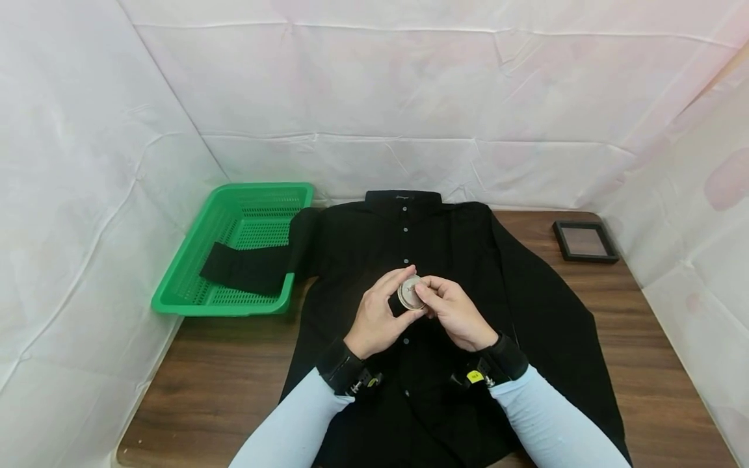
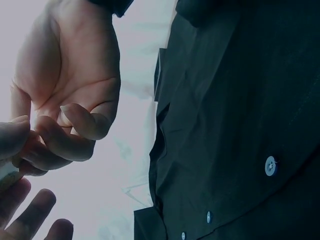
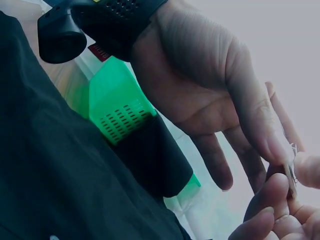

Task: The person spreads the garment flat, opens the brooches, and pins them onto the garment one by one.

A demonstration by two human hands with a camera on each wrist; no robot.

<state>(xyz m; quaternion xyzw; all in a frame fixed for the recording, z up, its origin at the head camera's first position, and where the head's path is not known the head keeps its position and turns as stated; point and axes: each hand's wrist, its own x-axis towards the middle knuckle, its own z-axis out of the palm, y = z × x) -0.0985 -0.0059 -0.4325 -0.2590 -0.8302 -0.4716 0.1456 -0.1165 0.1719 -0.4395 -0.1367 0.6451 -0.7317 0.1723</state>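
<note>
Over the front of a black button-up shirt (image 1: 450, 253), both hands meet at a small round silvery disc (image 1: 411, 292) with faint marks on its face. Its exact kind is not clear. My left hand (image 1: 380, 318) holds it at the edge between thumb and fingers. My right hand (image 1: 459, 316) pinches its right side, thumb on the face. Edge-on in the right wrist view, the disc (image 3: 291, 179) looks thin, with fine pale strands by it. In the left wrist view the curled fingers of my right hand (image 2: 70, 85) hide most of it.
A green perforated basket (image 1: 175, 286) stands at the left, with the shirt's sleeve (image 1: 248, 268) lying in it. At the far right of the wooden table (image 1: 228, 377) lies a black-framed square case (image 1: 585, 242). White cloth walls (image 1: 374, 84) surround the table's back and sides.
</note>
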